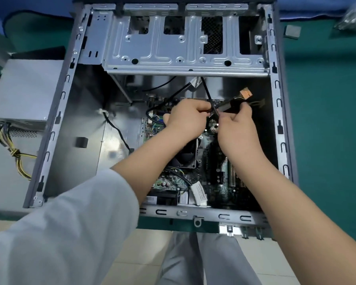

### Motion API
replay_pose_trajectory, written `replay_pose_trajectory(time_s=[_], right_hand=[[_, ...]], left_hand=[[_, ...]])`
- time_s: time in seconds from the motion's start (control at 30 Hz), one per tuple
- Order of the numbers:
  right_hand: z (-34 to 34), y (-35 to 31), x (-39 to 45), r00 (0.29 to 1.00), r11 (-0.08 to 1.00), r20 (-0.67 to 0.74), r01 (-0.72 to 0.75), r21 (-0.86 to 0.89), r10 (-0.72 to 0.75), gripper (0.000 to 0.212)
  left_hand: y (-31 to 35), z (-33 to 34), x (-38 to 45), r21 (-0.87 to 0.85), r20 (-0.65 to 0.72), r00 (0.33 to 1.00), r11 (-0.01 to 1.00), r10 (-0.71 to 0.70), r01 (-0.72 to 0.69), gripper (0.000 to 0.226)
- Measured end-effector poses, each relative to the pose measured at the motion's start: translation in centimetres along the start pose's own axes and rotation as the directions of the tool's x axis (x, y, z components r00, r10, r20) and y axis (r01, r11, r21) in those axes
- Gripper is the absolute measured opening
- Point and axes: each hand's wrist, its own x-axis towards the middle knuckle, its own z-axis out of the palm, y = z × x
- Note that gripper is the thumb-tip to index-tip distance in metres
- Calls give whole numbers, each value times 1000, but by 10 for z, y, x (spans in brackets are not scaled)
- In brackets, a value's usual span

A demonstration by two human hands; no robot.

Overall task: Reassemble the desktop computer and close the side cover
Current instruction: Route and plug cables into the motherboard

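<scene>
The case [174, 64] lies open on its side in the middle of the frame, its side cover off and nowhere in view, so closing it looks a long way off. The board [216, 177] sits in the lower right of the case, with the fan [186, 156] partly under the left forearm.

Both hands work at the centre, above the board. The left hand [186, 122] has its fingers curled round a black cable [209, 95] that runs up toward the drive cage. The right hand [239, 128] pinches a dark cable bundle whose orange plug [246, 93] sticks up at the upper right of the hands.

The step in hand seems to be sorting and plugging these leads. To do it well, I would keep the black cable held aside with the left hand, turn the plug so its key matches the header, and press it straight down without bending pins. Slack should be kept away from the fan.

Counted: two hands, one case, one board, one fan, one orange plug. One power supply [23, 91] lies outside the case at the left edge, with one bunch of yellow and black wires [14, 153] below it. One small grey block [292, 31] sits on the green mat [327, 120] at the upper right.
</scene>
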Motion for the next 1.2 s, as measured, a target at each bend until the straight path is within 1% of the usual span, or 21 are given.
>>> replay_pose_trajectory(time_s=[0.03,0.1,0.2,0.27,0.3,0.33,0.37,0.4,0.47,0.53,0.6,0.63,0.7,0.77,0.8,0.87,0.93,1.03,1.1,1.2], right_hand=[[-1,1,1,1000,998,-10,-23,64,23,56],[-2,4,4,999,986,-25,-28,163,32,47],[-2,4,6,999,965,-54,6,263,9,25],[-3,3,8,998,947,-53,-8,321,26,17],[-3,3,9,999,941,-44,-13,337,29,16],[-3,3,9,999,940,-40,-6,341,20,15],[-3,3,8,999,944,-48,18,329,-3,13],[-3,3,8,997,952,-66,54,302,-35,9],[-4,3,6,989,967,-108,121,224,-99,4],[-4,2,2,977,977,-147,176,124,-158,4],[-2,0,-4,958,968,-163,245,48,-234,9],[-1,-2,-8,945,957,-161,290,15,-284,13],[0,-5,-14,905,920,-167,386,-64,-392,18],[-3,-8,-17,852,876,-207,474,-85,-481,17],[-5,-10,-18,824,852,-227,519,-61,-519,18],[-9,-12,-23,775,792,-249,609,51,-580,25],[-14,-14,-30,751,740,-269,653,164,-603,30],[-27,-23,-40,717,657,-349,695,292,-603,26],[-37,-32,-42,739,636,-358,674,375,-571,19],[-46,-38,-45,820,667,-308,572,477,-483,19]], left_hand=[[-1,1,0,-4,-2,1000,1000,8,-8,29],[-3,1,1,-92,23,1000,996,13,-11,28],[2,-5,1,-152,66,997,987,-43,53,22],[10,-7,-3,-192,98,990,974,-104,122,7],[14,-7,-4,-229,99,986,961,-132,152,16],[16,-6,-4,-267,95,983,948,-154,174,31],[15,-5,-2,-283,85,984,943,-157,175,40],[14,-3,-1,-271,69,987,949,-146,159,42],[9,4,3,-189,10,991,973,-130,129,30],[4,8,6,-50,-91,986,989,-142,138,25],[4,9,6,84,-201,969,983,-145,165,18],[5,9,6,128,-233,963,977,-139,171,15],[4,10,7,162,-257,958,971,-129,175,14],[1,13,8,222,-273,957,961,-100,164,17],[0,14,9,262,-275,958,951,-86,161,22],[0,14,10,318,-258,963,935,-75,158,32],[2,13,11,303,-230,967,937,-106,175,34],[4,11,12,296,-197,971,935,-138,193,36],[4,10,11,316,-179,975,930,-135,187,37],[4,6,11,293,-105,984,941,-145,170,38]])
